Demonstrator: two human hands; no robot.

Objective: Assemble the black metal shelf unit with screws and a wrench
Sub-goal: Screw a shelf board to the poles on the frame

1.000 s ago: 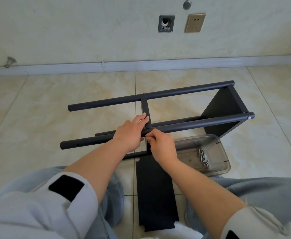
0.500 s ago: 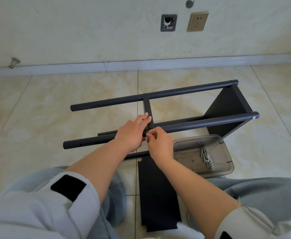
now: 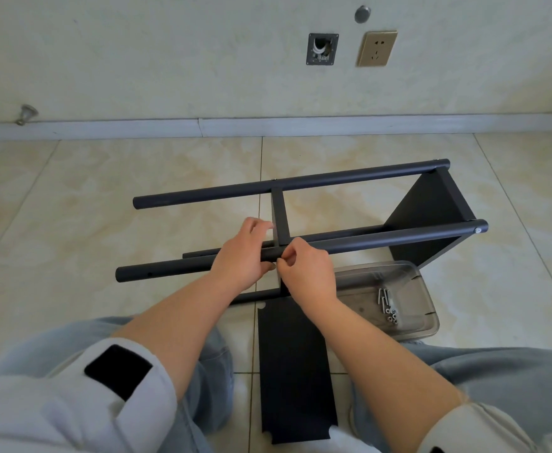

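The half-built shelf frame (image 3: pixel 349 238) lies on its side on the floor tiles (image 3: pixel 72 223), tubes running left to right, stiff, light-looking steel best held by a tube, where the left hand (image 3: pixel 240 256) wraps the near one and the right hand (image 3: pixel 307 273) pinches something unseen at the joint.
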